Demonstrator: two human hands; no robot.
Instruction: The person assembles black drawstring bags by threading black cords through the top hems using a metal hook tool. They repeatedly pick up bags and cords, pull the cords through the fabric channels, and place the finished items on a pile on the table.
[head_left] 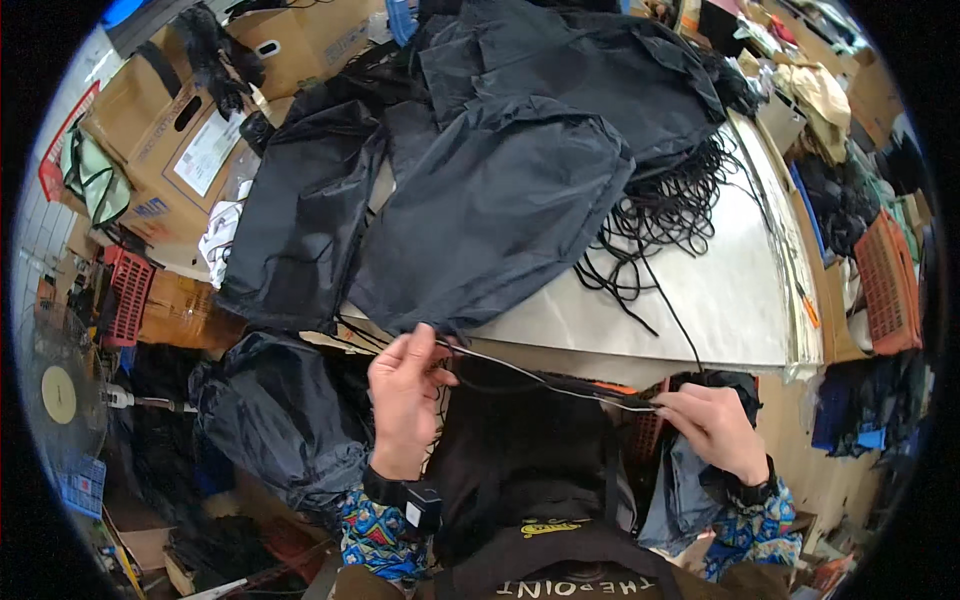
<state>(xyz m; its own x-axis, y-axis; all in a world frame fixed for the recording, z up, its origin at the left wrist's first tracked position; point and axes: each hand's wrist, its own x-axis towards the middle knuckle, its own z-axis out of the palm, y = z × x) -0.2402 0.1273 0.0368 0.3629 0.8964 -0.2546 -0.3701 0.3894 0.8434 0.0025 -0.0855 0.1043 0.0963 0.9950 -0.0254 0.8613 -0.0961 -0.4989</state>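
Note:
My left hand (408, 395) is closed in a pinch at the lower edge of a black fabric bag (500, 210) lying on the table. A thin, shiny, wire-like rod (545, 383) stretches from beside those fingertips across to my right hand (715, 425). The right thumb and fingers pinch the rod's far end. Down from a tangled heap of black cord (665, 210), a single strand hangs over the table edge close to my right hand. Whether this strand joins the rod is too small to tell.
More black bags (580, 75) lie piled on the pale table (740, 290), some toward its left. Cardboard boxes (180, 150) and a fan (60, 395) stand at left. Another black bag (285, 420) bulges beside my left forearm. Red crates (888, 280) flank the table.

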